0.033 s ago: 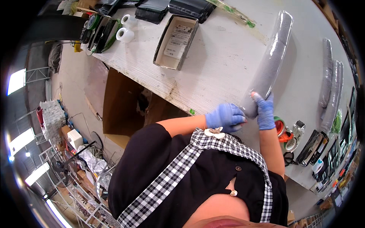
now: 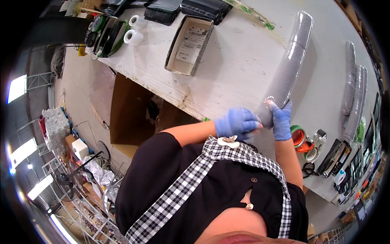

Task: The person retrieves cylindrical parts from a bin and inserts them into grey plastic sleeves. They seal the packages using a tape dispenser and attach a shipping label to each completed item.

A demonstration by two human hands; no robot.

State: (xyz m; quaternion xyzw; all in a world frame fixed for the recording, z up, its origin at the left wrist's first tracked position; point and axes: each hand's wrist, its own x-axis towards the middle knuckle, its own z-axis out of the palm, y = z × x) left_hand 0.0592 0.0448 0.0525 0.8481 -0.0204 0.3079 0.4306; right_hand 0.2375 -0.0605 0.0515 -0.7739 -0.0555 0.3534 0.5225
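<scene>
A long grey roll of soft cloth-like material (image 2: 290, 67), wrapped in clear plastic, slants across the table from the far right toward me. My right hand (image 2: 281, 120), in a blue glove with bare fingertips, grips its near end, the thumb lying on top. My left hand (image 2: 238, 123), gloved the same way, is beside that end with its fingers curled together. Those fingertips are a little blurred, and whatever they may pinch cannot be made out.
An open shallow box (image 2: 187, 53) lies on the white table (image 2: 231, 69). Tape rolls (image 2: 298, 134) and black scissors (image 2: 310, 169) sit right of my hand. More wrapped grey rolls (image 2: 357, 95) lie far right. Below the table edge stands a large open carton (image 2: 126, 110).
My left hand has moved slightly left and up, away from the roll's end. My right hand keeps its grip and has shifted only a little.
</scene>
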